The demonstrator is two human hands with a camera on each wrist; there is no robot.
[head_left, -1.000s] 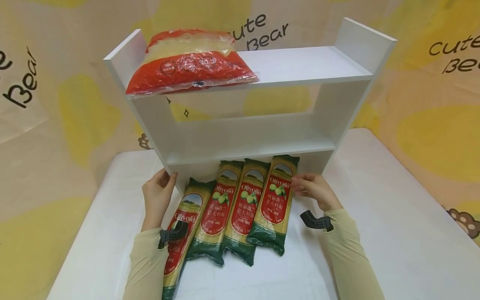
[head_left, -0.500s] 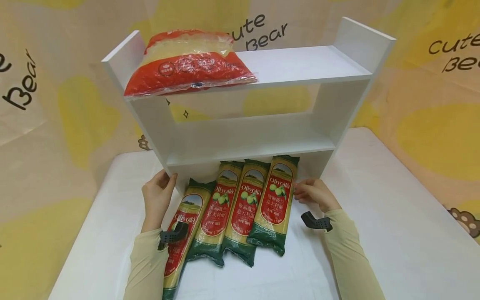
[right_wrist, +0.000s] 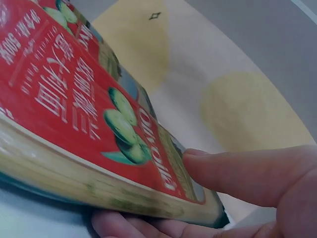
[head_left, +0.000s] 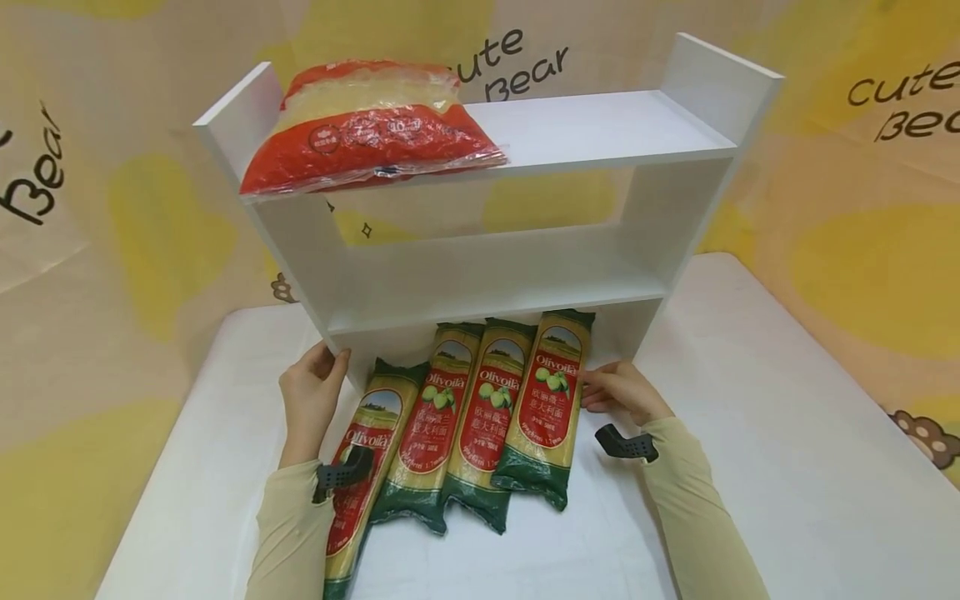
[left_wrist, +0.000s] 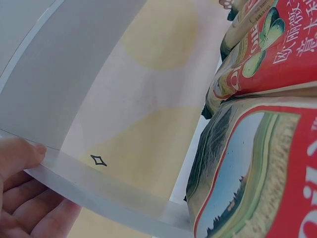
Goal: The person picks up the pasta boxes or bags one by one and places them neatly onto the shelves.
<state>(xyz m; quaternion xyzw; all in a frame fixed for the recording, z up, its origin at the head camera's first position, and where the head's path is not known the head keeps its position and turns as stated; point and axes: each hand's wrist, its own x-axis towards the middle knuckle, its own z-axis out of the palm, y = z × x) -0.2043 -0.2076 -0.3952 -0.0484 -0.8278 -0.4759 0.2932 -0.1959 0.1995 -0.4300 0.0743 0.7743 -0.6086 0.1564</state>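
Pasta packs, four of them, lie side by side on the white table (head_left: 750,467) with their far ends tucked under the bottom board of the white shelf (head_left: 495,292). Going left to right: the left hand (head_left: 307,400) grips the shelf's left upright at its lower front corner, thumb on the near edge and fingers curled behind it in the wrist view; next comes the leftmost pack (head_left: 363,467), set nearer the person than the others, then two middle packs (head_left: 450,417), then the rightmost pack (head_left: 547,400), which the right hand (head_left: 622,392) pinches near its top end, thumb over the label and fingers beneath, as the right wrist view shows. A red bag (head_left: 367,133) sits on the top board, hanging over its front edge. The likely trouble is with the shelf: a pull or lift on the rightmost pack could catch it against the low board and jolt the frame, and the overhanging bag might slide off. The thin wrapper could also slip from so light a pinch
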